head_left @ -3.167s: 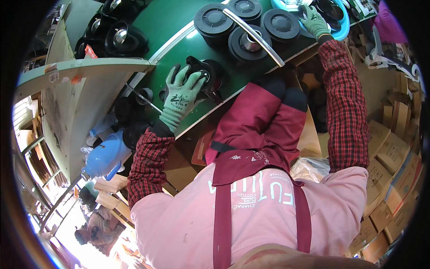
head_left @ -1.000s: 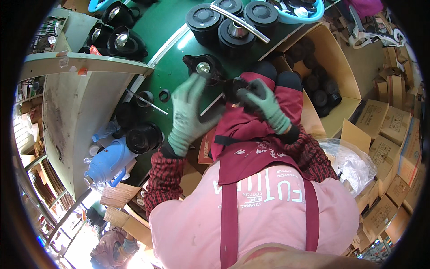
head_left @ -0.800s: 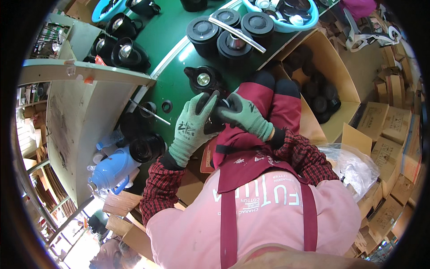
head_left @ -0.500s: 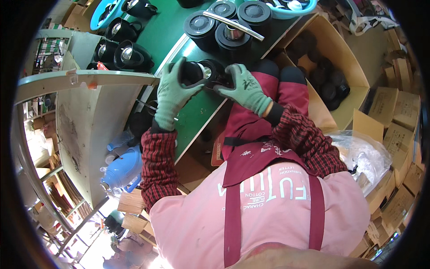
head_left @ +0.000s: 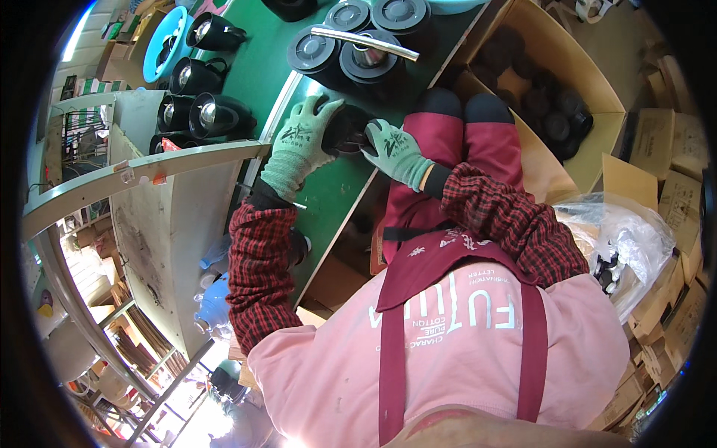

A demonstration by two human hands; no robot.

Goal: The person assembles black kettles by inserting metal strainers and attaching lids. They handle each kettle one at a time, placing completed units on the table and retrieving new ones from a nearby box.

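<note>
My left hand (head_left: 300,142), in a pale green work glove, curls round the left side of a black rounded housing (head_left: 346,128) above the green table. My right hand (head_left: 398,153), gloved alike, grips the same housing at its right edge, with the thumb at the near side. The inside of the black part is too dark to make out. Just beyond stand several black cylinders with round ridged lids (head_left: 314,49). A silvery metal bar (head_left: 366,43) lies across them, over a short metal collar.
Black jugs with shiny insides (head_left: 216,116) stand at the table's left, beside a blue basin (head_left: 166,45). A metal frame rail (head_left: 149,158) runs along the left. To the right, an open carton (head_left: 597,142) holds black round parts. A plastic bag (head_left: 635,246) lies near stacked boxes.
Two black pieces with a shiny middle showed between my hands; now one dark shape does, the shiny part out of sight. My hands have come closer together. The view has shifted slightly.
</note>
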